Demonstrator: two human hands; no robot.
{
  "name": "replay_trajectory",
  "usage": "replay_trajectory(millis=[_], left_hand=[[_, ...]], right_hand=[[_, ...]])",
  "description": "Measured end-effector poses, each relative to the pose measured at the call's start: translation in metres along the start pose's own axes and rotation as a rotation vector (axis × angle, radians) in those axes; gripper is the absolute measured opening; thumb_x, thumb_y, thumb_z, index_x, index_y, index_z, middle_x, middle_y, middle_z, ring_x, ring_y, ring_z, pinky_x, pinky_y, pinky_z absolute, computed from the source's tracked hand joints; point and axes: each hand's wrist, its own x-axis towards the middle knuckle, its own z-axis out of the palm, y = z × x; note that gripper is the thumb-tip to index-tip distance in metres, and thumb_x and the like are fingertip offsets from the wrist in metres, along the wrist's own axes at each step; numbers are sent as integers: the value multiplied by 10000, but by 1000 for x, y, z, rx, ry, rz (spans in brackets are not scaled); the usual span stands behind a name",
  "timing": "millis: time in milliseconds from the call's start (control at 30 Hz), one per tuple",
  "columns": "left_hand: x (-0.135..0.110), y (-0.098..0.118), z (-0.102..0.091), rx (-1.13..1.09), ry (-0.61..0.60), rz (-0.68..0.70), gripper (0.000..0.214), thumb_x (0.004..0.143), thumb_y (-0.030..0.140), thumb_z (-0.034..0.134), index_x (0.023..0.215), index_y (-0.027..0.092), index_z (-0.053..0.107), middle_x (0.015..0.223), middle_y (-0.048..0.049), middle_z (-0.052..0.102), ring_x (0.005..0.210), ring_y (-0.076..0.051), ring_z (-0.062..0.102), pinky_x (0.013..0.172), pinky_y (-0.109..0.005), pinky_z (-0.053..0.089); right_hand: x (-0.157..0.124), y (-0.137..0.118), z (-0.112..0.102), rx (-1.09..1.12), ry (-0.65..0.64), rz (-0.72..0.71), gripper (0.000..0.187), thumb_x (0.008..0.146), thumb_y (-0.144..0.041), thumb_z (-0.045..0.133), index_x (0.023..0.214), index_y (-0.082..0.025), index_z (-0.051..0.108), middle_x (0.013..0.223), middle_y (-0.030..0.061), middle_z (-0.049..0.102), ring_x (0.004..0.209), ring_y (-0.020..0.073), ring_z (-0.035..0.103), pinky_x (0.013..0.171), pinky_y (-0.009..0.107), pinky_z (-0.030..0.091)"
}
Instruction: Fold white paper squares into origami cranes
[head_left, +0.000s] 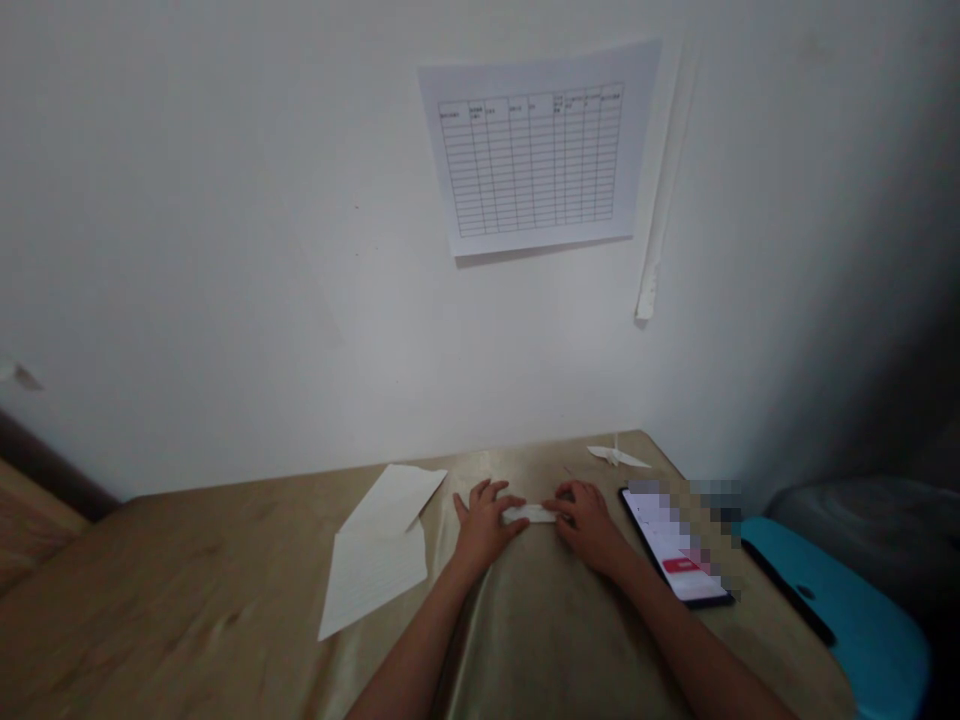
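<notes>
A small folded strip of white paper (534, 513) lies low over the table between my two hands. My left hand (484, 525) grips its left end between thumb and forefinger, the other fingers being spread. At the other end, my right hand (589, 525) has its fingers bent and closed on the strip. Both ends of the paper are partly hidden by my fingers. To the left of my left hand lie white paper pieces (379, 575), creased and overlapping. Beyond my right hand sits a small folded paper shape (616, 457) with pointed ends.
A phone (667, 550) with its screen lit lies right of my right hand on the brown-covered table (247, 600). A blue seat or case (862, 620) stands at the right edge. The white wall behind carries a printed table sheet (536, 150).
</notes>
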Motion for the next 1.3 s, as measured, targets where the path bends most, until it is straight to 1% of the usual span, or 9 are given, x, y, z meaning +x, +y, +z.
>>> replay_trajectory(millis=[100, 200, 267, 367, 533, 767, 1000, 1133, 1300], left_hand=[[1, 2, 0, -35, -2, 15, 271, 832, 415, 738, 1102, 432, 718, 1442, 17, 565, 1433, -308, 341, 1146, -734, 41], [1, 4, -2, -58, -8, 18, 252, 812, 410, 759, 1062, 418, 728, 1429, 22, 576, 1429, -317, 345, 1136, -747, 47], [1, 4, -2, -65, -19, 27, 230, 794, 426, 774, 1020, 400, 740, 1427, 20, 580, 1430, -328, 339, 1130, -755, 48], [1, 5, -1, -71, -28, 49, 226, 772, 437, 794, 988, 390, 748, 1420, 19, 588, 1428, -337, 339, 1126, -762, 38], [0, 6, 1, -64, -32, 86, 335, 767, 427, 803, 1092, 441, 720, 1431, 26, 584, 1419, -337, 359, 1111, -783, 11], [0, 10, -1, -49, -38, 115, 256, 791, 381, 787, 1039, 419, 738, 1438, 34, 581, 1412, -333, 372, 1104, -794, 30], [-4, 16, -8, -6, 12, 168, 241, 790, 363, 798, 1019, 422, 756, 1463, 24, 556, 1402, -330, 391, 1117, -778, -48], [-6, 18, -11, 3, 28, 176, 231, 784, 363, 804, 1005, 419, 765, 1492, 12, 524, 1395, -333, 406, 1114, -784, -50], [-6, 16, -9, -2, 53, 190, 246, 768, 365, 820, 998, 435, 765, 1492, 19, 523, 1384, -329, 423, 1114, -784, -61]], right_hand=[[2, 4, 5, 41, 59, -20, 284, 951, -304, 515, 1108, -284, 751, 1185, 73, 609, 1184, 228, 493, 1111, 395, 309], [6, 9, 10, 70, 99, -33, 279, 967, -339, 515, 974, -234, 773, 1109, 82, 638, 1118, 226, 529, 1050, 377, 363], [9, 13, 13, 81, 119, -37, 258, 951, -323, 542, 913, -209, 770, 1068, 91, 650, 1085, 231, 544, 1012, 373, 387], [10, 15, 15, 92, 131, -38, 174, 900, -294, 615, 864, -206, 761, 1038, 88, 656, 1057, 236, 557, 980, 370, 401], [9, 13, 15, 96, 144, -18, 97, 848, -270, 669, 852, -220, 752, 1028, 77, 653, 1058, 240, 563, 979, 375, 397], [10, 16, 19, 84, 153, -42, 117, 839, -278, 668, 879, -245, 773, 1029, 75, 660, 1051, 242, 567, 973, 387, 405], [10, 19, 24, 87, 189, -115, 130, 849, -282, 668, 887, -265, 791, 1025, 73, 680, 1043, 241, 572, 964, 390, 417], [10, 20, 26, 87, 198, -133, 121, 851, -276, 672, 880, -264, 789, 1023, 72, 683, 1039, 239, 571, 959, 391, 419], [12, 21, 28, 93, 194, -141, 102, 843, -262, 682, 858, -259, 783, 1022, 70, 680, 1066, 248, 552, 976, 404, 408]])
